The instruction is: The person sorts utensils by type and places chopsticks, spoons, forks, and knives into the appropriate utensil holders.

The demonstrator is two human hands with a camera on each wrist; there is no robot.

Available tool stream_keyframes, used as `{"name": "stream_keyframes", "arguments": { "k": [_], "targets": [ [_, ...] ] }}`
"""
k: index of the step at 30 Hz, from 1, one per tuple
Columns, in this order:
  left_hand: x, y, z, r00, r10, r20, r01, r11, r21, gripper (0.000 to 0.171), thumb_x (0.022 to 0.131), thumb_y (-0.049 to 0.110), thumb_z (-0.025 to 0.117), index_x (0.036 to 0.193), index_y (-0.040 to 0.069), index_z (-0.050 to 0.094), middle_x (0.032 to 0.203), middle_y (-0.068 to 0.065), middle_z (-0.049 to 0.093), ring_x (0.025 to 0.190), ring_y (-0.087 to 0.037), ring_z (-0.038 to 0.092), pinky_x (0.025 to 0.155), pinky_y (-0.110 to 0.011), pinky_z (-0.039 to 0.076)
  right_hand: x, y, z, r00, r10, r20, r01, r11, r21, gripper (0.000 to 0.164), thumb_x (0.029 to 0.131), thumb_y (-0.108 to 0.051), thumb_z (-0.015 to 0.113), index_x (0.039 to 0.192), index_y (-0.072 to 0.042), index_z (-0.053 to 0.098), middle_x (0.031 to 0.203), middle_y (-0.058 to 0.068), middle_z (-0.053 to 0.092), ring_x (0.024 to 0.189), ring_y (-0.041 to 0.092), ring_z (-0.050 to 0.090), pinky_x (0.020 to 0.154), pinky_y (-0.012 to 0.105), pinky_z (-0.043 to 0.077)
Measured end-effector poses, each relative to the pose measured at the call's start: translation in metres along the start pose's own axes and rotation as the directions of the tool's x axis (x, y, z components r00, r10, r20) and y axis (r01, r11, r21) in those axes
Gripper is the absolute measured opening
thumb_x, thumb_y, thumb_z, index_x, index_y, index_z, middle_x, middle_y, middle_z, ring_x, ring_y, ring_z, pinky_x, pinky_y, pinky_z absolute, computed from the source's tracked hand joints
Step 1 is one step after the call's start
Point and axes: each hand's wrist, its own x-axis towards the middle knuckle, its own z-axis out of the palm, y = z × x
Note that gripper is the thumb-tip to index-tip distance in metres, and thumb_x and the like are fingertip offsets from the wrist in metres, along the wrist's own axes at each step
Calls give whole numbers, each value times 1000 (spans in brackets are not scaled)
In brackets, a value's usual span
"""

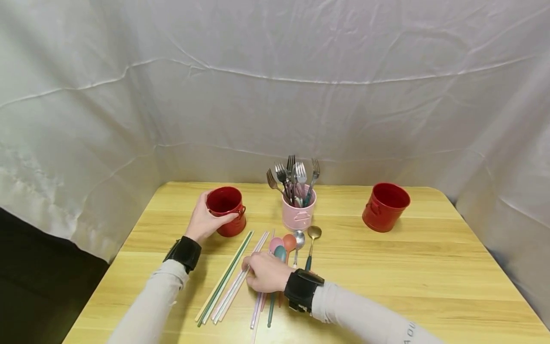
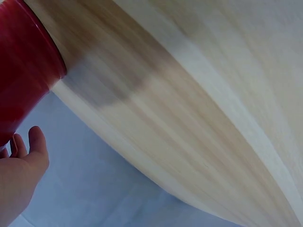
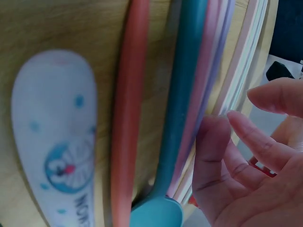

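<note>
My left hand (image 1: 205, 220) holds a small red bucket (image 1: 232, 227) at the table's left, the thumb over its near rim. In the left wrist view, part of the bucket (image 2: 23, 71) shows above the fingers. My right hand (image 1: 268, 272) hovers low over pale pink-and-white chopsticks (image 1: 227, 302), fingers bent and thumb apart. Its fingertips reach the chopsticks in the right wrist view, where contact is unclear. Purple and pink chopsticks (image 1: 255, 310) and a teal spoon (image 1: 280, 253) lie partly under that hand. Yellow and green chopsticks (image 1: 223, 282) lie to its left.
A pink bucket (image 1: 296, 219) full of forks (image 1: 301, 173) stands at the back middle. Another red bucket (image 1: 384, 210) is at the right. Pink (image 1: 276, 244), orange (image 1: 290, 242), silver (image 1: 299, 238) and gold spoons (image 1: 314, 232) lie before the forks. Grey cloth (image 1: 275, 110) hangs behind.
</note>
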Motion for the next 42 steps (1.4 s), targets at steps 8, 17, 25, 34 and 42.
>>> {"name": "stream_keyframes", "arguments": {
  "k": [8, 17, 25, 34, 42],
  "targets": [
    [1, -1, 1, 1000, -22, 1, 22, 1000, 5, 90, 64, 34, 87, 134, 10, 35, 128, -9, 48, 118, -27, 46, 99, -48, 41, 5, 4, 3, 1000, 11, -5, -11, 1000, 5, 17, 78, -10, 66, 95, -10, 66, 73, -7, 53, 64, 7, 48, 57, 16, 41],
    [-7, 20, -3, 999, -40, 25, 41, 999, -30, 86, 68, 23, 85, 134, 2, 34, 130, -18, 46, 122, -36, 43, 100, -52, 39, 9, 6, 9, 1000, 16, -26, -17, 1000, -25, 17, 76, -11, 66, 93, -12, 64, 71, -8, 52, 65, 8, 49, 57, 17, 41],
    [-18, 45, -6, 997, -58, 42, 60, 998, -28, 81, 73, 13, 80, 135, -3, 31, 134, -26, 43, 124, -42, 39, 101, -54, 37, 9, 6, 9, 999, 39, -8, -39, 999, -21, 16, 73, -7, 68, 87, -13, 64, 70, -8, 53, 60, 8, 48, 51, 17, 38],
    [-14, 38, -5, 997, -62, 36, 63, 997, -35, 83, 71, 15, 82, 135, -1, 33, 132, -23, 44, 122, -40, 41, 100, -54, 38, 10, 4, 11, 1000, 19, -7, -20, 987, -158, 26, 62, 1, 70, 79, -17, 62, 71, -8, 52, 64, 9, 49, 53, 21, 41],
    [-4, 7, -1, 998, -62, 20, 62, 998, 2, 90, 66, 33, 85, 135, 8, 33, 130, -12, 47, 120, -30, 44, 99, -49, 41, 8, 3, 10, 998, -57, -23, 48, 959, -280, 26, 67, 1, 70, 81, -20, 66, 78, -6, 48, 67, 9, 50, 56, 22, 44]
  ]
}}
